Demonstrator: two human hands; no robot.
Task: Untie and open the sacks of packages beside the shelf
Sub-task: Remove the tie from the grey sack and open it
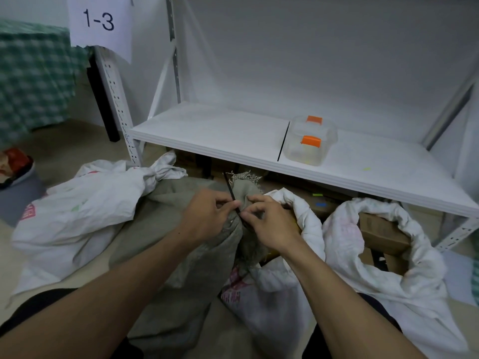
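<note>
A grey-green sack lies in front of me with its frayed neck bunched and bound by a black tie. My left hand pinches the tie at the neck. My right hand pinches the same tie just below, fingers curled. A white sack knotted shut lies to the left. Two white sacks stand open at the right: one right behind my right hand, another showing brown cartons inside.
A white shelf board runs low behind the sacks, carrying a clear box with orange clips. A label reading 1-3 hangs on the upright. A green checked cloth covers a table at left; a grey bin stands below it.
</note>
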